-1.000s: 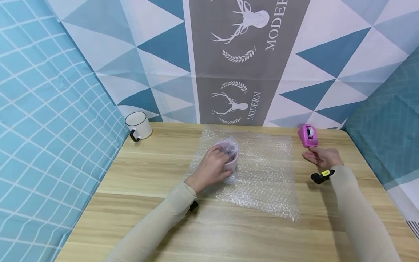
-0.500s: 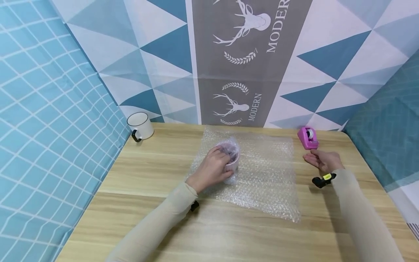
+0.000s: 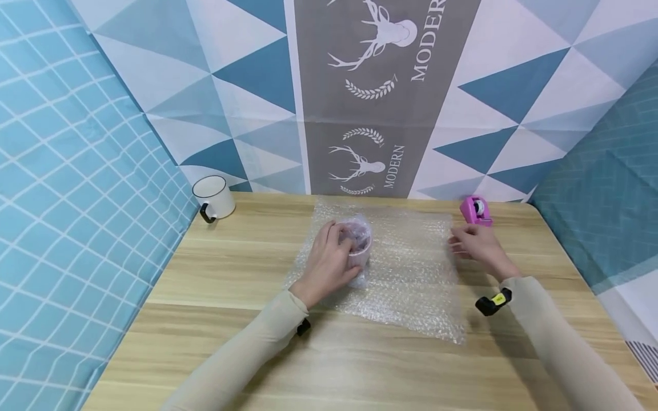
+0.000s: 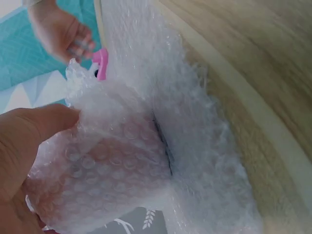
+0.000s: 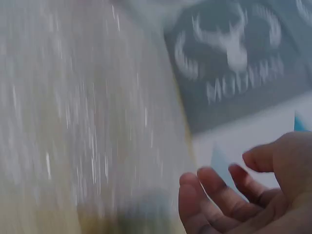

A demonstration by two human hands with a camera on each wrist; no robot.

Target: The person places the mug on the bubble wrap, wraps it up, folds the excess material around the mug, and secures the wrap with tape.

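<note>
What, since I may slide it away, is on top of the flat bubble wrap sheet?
A bubble-wrapped container sits on the sheet, gripped by the left hand. What lies directly beneath the container is covered and cannot be seen.

glossy, dimpled plastic bubble wrap [image 3: 411,279], smooth wood-grain table [image 3: 390,365], glossy mug [image 3: 221,201], plastic tape dispenser [image 3: 469,210]

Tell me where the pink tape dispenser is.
In the head view, the pink tape dispenser sits at the right, near the back edge of the table, just beyond the right hand and right of the bubble wrap.
</note>
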